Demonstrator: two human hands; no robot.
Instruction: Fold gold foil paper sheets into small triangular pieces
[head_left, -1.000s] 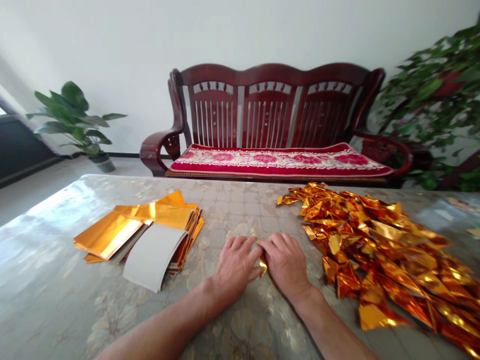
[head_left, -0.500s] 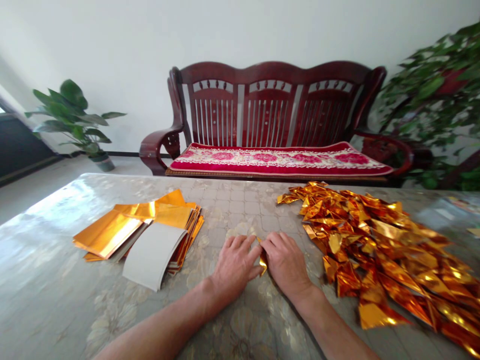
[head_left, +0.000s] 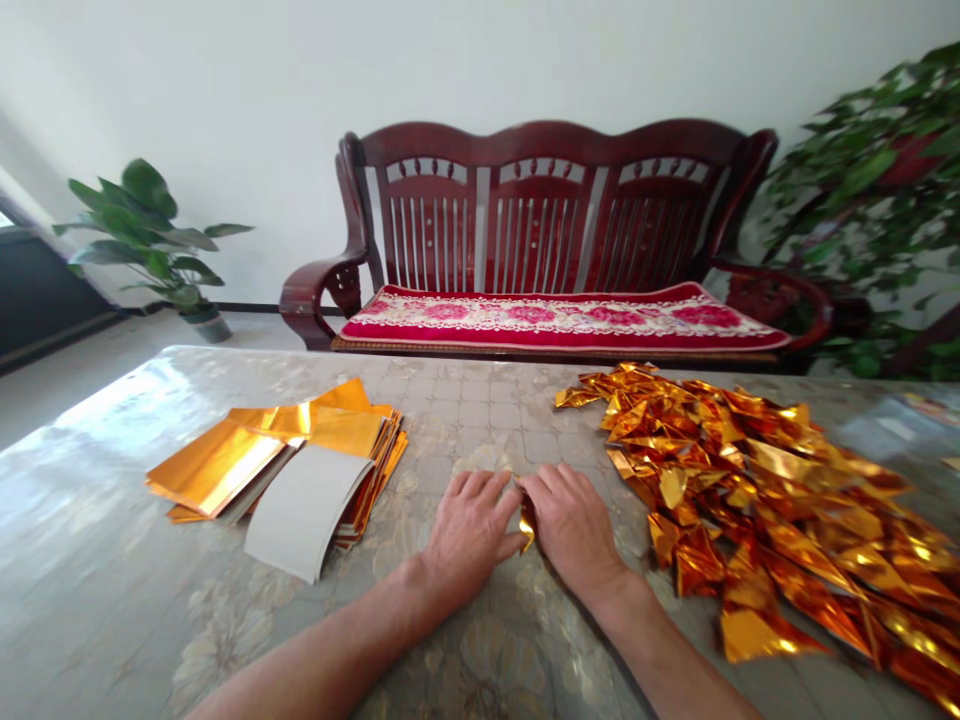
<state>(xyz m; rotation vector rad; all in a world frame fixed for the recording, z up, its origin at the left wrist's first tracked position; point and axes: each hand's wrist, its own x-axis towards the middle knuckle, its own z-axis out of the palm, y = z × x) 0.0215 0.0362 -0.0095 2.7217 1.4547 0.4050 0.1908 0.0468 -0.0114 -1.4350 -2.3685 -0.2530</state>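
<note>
My left hand (head_left: 469, 530) and my right hand (head_left: 574, 525) lie side by side on the table, fingers curled together over a small piece of gold foil paper (head_left: 526, 524). Only a narrow strip of that foil shows between the two hands; the rest is hidden under my fingers. Left of my hands rests a stack of flat gold foil sheets (head_left: 285, 460), one sheet turned white side up. To my right spreads a big heap of folded gold foil pieces (head_left: 757, 500).
The table (head_left: 97, 590) has a glossy patterned cover. Beyond its far edge stands a dark red wooden bench (head_left: 547, 230) with a red floral cushion. A potted plant (head_left: 150, 235) is on the floor at left, and leafy branches (head_left: 877, 190) at right.
My hands have stayed in place over the foil piece, with only slight finger shifts. The view has drifted a little.
</note>
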